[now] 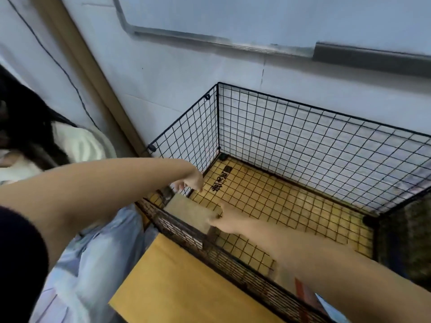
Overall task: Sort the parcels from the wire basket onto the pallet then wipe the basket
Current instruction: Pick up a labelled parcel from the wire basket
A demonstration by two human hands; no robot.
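Note:
The black wire basket [326, 127] stands against the wall with no parcels inside; the yellow floor shows through its mesh bottom. My right hand [229, 221] reaches over the near wall into the near-left corner. There it pinches a flat beige cloth pad [191, 213] by its right edge, and the pad lies against the mesh. My left hand [192, 181] is at the foot of the basket's left wall, its fingers curled on the wire. The pallet is out of view.
A yellow cardboard box [182, 280] lies just outside the basket's near wall. Another person in a white top [77, 145] and pale jeans [93, 264] is close on the left. The grey wall with a metal rail [210, 40] stands behind the basket.

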